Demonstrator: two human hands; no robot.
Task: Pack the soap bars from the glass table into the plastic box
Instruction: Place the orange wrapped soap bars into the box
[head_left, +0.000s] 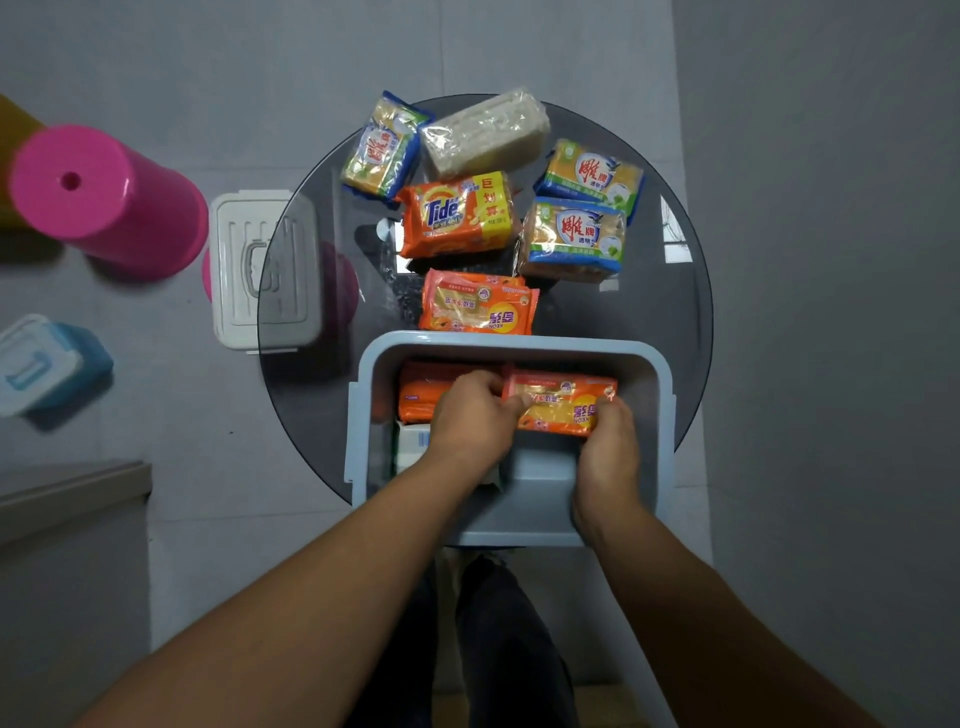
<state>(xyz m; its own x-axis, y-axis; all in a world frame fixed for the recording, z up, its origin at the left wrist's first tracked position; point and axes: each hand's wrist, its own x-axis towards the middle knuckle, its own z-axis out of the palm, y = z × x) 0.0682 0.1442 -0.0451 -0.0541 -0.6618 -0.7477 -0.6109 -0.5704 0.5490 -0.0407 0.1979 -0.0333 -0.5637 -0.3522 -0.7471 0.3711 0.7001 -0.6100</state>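
Observation:
A grey-blue plastic box (519, 344) sits at the near edge of the round glass table (670, 322). Inside it, my left hand (470, 415) and my right hand (608, 447) both grip an orange soap pack (558, 402) at the box's far right. Another orange pack (421, 395) and a white-green pack (413, 447) lie in the box's left side, partly hidden by my left hand. On the table lie an orange pack (478, 304), a Tide pack (457, 215), three blue-yellow packs (384, 148) (589, 176) (571, 239) and a clear-wrapped white bar (485, 132).
A white box lid (260, 270) rests left of the table, partly under the glass. Two pink stools (104, 200) (337, 286) stand on the floor at left. A small blue box with a clear lid (47, 364) lies on the floor. A grey cabinet (72, 499) is near left.

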